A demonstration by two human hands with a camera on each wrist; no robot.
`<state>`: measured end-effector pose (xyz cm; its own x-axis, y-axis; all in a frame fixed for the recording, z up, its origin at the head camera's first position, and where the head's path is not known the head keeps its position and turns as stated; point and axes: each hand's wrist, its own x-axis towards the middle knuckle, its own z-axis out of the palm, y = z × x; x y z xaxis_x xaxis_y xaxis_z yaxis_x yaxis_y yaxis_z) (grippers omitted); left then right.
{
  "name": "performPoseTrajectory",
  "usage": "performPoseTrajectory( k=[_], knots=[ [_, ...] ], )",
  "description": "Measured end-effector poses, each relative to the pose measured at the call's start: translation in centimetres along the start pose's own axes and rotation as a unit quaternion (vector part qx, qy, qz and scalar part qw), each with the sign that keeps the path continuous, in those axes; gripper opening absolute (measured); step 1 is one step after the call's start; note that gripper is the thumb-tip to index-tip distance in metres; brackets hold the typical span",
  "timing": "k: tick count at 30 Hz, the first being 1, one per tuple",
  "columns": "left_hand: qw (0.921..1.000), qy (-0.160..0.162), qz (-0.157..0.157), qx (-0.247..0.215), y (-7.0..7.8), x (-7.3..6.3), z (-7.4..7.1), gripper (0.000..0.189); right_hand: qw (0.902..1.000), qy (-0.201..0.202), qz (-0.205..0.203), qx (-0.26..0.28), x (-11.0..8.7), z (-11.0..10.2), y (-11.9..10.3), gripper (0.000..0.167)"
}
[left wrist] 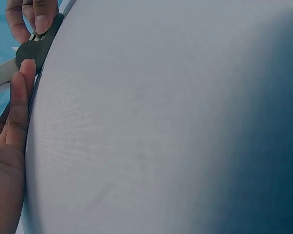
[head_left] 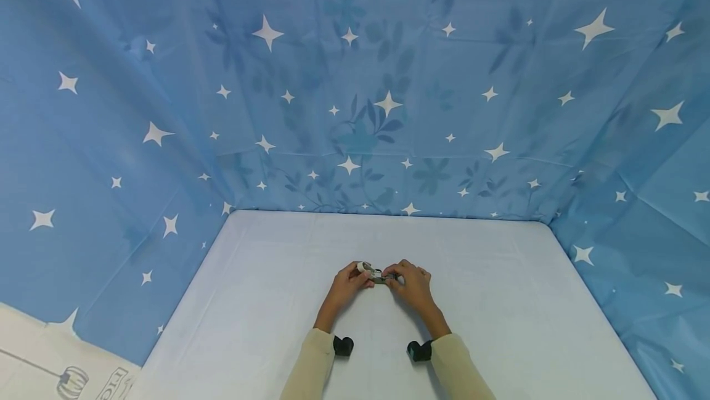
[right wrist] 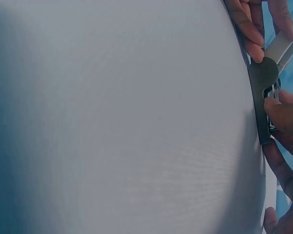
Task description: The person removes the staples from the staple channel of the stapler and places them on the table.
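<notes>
A small stapler (head_left: 379,279) with a dark green base and a pale upper arm lies on the white table, its arm swung up away from the base. My left hand (head_left: 344,287) grips the hinge end and the raised arm (right wrist: 281,48), as the right wrist view shows. At the other end, the fingers and thumb of my right hand (head_left: 415,287) pinch the metal staple channel (right wrist: 272,92) above the base (right wrist: 258,105). Whether loose staples are between those fingertips, I cannot tell.
The white tabletop (head_left: 266,277) spreads around both hands. Blue star-patterned cloth (head_left: 355,79) hangs behind and along both sides. At the lower left is a cream cloth (head_left: 33,357) with printed drawings. Black wrist mounts (head_left: 343,346) sit at both cuffs.
</notes>
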<state>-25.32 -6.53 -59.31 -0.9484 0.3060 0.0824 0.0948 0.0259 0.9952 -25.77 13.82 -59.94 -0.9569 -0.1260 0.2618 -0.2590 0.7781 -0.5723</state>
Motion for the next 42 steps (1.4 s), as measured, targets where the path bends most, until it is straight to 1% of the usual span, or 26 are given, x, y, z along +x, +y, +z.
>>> performPoseTrajectory(
  k=[2, 8, 9, 15, 22, 24, 28, 32, 35, 38, 40, 42],
  knots=[
    [1.0, 0.003, -0.005, -0.001, 0.1, 0.0, 0.0, 0.031, 1.0, 0.0, 0.002, -0.001, 0.0, 0.0, 0.0, 0.016],
    [0.9998, 0.001, -0.02, 0.008, -1.4, 0.3, -0.1, 0.036, 0.9997, 0.008, -0.002, 0.021, -0.1, 0.0, 0.0, 0.014],
    [0.9997, 0.0, -0.021, 0.011, -1.6, 0.4, -0.2, 0.037, 0.9996, 0.011, -0.004, 0.025, -0.2, 0.0, 0.0, 0.013],
    [0.9998, 0.002, -0.018, 0.011, -2.0, 0.4, -0.3, 0.036, 0.9989, 0.021, -0.005, 0.042, -0.3, 0.3, 0.1, 0.011],
    [0.9995, 0.006, -0.032, 0.001, -2.0, 0.5, -0.2, 0.036, 0.9972, 0.043, -0.009, 0.06, -0.3, 0.3, -0.3, 0.012],
    [0.9997, 0.003, -0.022, 0.003, -1.9, 0.6, -0.2, 0.037, 0.9966, 0.054, -0.017, 0.06, -0.2, 0.3, -0.5, 0.013],
    [0.9999, 0.0, -0.015, -0.002, -1.6, 0.7, -0.2, 0.038, 0.9943, 0.074, -0.029, 0.07, -0.1, 0.2, -0.8, 0.014],
    [0.9997, 0.002, -0.024, -0.007, -1.6, 0.6, -0.2, 0.037, 0.9921, 0.082, -0.023, 0.093, -0.2, 0.2, -0.9, 0.015],
    [0.9997, 0.001, -0.023, -0.011, -1.7, 0.6, -0.2, 0.036, 0.9908, 0.078, -0.01, 0.111, -0.3, 0.4, -0.8, 0.016],
    [0.9997, -0.001, -0.019, -0.016, -1.9, 0.6, -0.2, 0.035, 0.99, 0.08, -0.007, 0.117, -0.4, 0.6, -0.7, 0.017],
    [0.9996, -0.001, -0.02, -0.018, -1.8, 0.6, -0.2, 0.035, 0.9885, 0.091, -0.014, 0.12, -0.4, 0.7, -0.6, 0.018],
    [0.9996, 0.0, -0.023, -0.018, -1.8, 0.6, -0.2, 0.035, 0.9849, 0.109, -0.025, 0.132, -0.4, 0.7, -0.5, 0.018]
  ],
)
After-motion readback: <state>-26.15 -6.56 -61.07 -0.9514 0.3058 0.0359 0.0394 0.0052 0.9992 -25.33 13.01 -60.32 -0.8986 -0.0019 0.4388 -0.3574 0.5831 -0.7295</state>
